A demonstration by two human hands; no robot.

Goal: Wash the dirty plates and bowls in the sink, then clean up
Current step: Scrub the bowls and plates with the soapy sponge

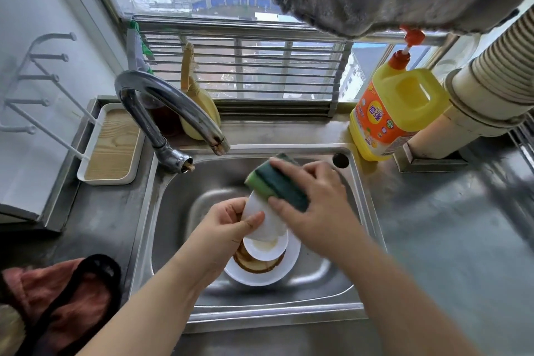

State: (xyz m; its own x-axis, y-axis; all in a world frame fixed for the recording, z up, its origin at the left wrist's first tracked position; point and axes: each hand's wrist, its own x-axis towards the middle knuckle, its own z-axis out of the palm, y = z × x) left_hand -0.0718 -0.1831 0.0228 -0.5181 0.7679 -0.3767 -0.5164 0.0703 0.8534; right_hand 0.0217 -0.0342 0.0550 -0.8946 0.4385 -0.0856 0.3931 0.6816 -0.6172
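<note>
Over the steel sink (173,240), my left hand (228,228) grips a white bowl (264,222), tilted with its outside facing me. My right hand (315,205) holds a green and yellow sponge (274,182) against the bowl's upper edge. Beneath them in the basin lies a stack of dishes: a small white dish with brownish residue (265,247), a brown-rimmed dish (260,266) and a large white plate (260,274) at the bottom.
A curved metal tap (173,113) arches over the sink's back left. A yellow detergent bottle (396,110) stands at the back right. A white tray with a wooden base (112,141) sits to the left, and a pink cloth (57,298) lies at the front left.
</note>
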